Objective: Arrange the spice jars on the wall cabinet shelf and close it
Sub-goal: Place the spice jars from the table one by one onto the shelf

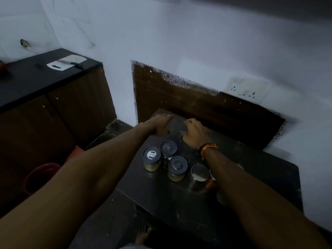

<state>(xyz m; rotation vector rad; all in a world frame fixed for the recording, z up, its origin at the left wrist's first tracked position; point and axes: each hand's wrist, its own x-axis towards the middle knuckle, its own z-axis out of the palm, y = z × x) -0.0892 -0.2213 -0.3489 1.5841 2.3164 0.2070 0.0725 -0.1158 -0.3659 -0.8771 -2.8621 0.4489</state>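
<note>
2 bare forearms, no sleeves, orange and black band (209,147) on right wrist, bare foot (143,234)

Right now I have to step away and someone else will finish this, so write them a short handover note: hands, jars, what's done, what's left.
Left hand: flat on the dark counter, holding nothing.
Right hand: also resting on the counter, empty; the wrist has an orange band.
Jars: three grey-lidded jars stand clustered behind the hands, with a metal-lidded jar beside them. More jars are partly hidden under the right forearm; I cannot count them.
Done: nothing shelved yet.
Left: lift every jar onto the wall cabinet shelf, arrange them, close it. The cabinet is out of view.
</note>
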